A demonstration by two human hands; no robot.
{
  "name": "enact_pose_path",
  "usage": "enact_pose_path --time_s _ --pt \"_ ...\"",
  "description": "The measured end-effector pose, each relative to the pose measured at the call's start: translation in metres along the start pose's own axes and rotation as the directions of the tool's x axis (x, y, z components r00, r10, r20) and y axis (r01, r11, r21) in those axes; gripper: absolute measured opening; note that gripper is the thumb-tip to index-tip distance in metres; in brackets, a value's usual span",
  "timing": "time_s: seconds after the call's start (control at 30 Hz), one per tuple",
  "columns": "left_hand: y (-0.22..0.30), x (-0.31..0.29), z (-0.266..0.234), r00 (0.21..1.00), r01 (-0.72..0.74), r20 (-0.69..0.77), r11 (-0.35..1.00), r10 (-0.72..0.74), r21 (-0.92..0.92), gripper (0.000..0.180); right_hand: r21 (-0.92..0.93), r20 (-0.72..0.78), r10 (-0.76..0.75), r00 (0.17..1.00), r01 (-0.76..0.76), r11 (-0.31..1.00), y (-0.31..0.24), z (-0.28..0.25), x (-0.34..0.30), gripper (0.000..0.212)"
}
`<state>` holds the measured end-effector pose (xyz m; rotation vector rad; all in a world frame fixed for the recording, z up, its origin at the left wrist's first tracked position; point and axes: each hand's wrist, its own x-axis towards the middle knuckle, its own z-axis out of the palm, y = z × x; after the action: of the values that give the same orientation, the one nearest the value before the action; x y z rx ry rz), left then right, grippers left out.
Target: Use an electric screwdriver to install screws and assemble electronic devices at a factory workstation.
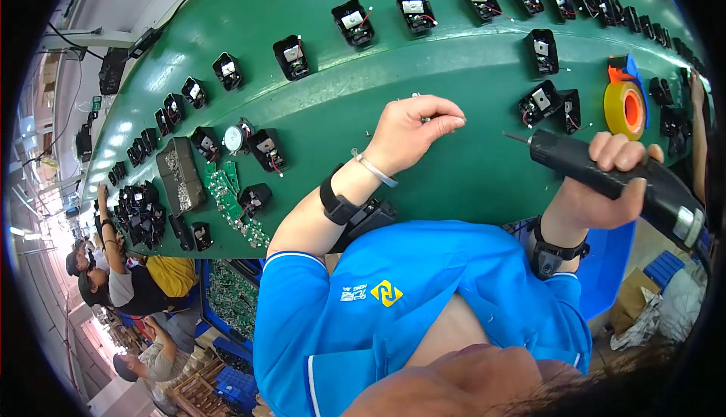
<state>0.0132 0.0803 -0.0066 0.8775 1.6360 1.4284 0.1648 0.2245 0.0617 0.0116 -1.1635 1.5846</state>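
Observation:
My right hand (597,199) is wrapped round a black electric screwdriver (563,158), whose thin bit points left over the green table. My left hand (414,131) hovers above the table's middle with thumb and fingers pressed together. Small pale metallic bits show at its fingers, too small to name. One tiny screw (367,133) lies on the table to its left. Nearest to the screwdriver are black open housings (540,102) with white blocks and red wires inside. A yellow tape roll (626,108) on an orange and blue dispenser stands beyond the right hand.
Black housings (353,22) line the far side of the green table (333,114). At left sit a tray of small metal parts (178,175), green circuit boards (223,194), a round speaker (234,139) and a heap of black housings (140,217). Co-workers (121,281) are at far left.

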Motion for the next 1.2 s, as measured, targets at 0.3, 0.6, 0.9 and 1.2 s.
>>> enact_pose_path --time_s 0.3,0.6,0.9,1.2 --pt "-0.001 -0.007 0.015 0.972 0.235 0.211 0.509 -0.105 -0.828 0.018 0.168 0.070 -0.065 0.995 0.053 0.984 0.001 0.032 0.009 0.041" --pt "0.000 -0.006 0.024 0.967 0.254 0.248 0.322 -0.060 -0.912 0.015 0.185 0.063 -0.041 0.997 0.028 0.982 0.002 0.042 0.004 0.039" --pt "0.000 -0.017 0.029 0.976 0.176 0.069 0.561 -0.206 -0.809 0.018 0.233 0.200 -0.147 0.969 0.098 0.967 0.014 0.032 -0.007 0.047" --pt "0.028 -0.062 -0.047 0.890 -0.256 -0.213 0.828 0.403 0.499 0.048 0.310 0.234 -0.101 0.967 0.024 0.950 0.008 0.027 0.002 0.041"
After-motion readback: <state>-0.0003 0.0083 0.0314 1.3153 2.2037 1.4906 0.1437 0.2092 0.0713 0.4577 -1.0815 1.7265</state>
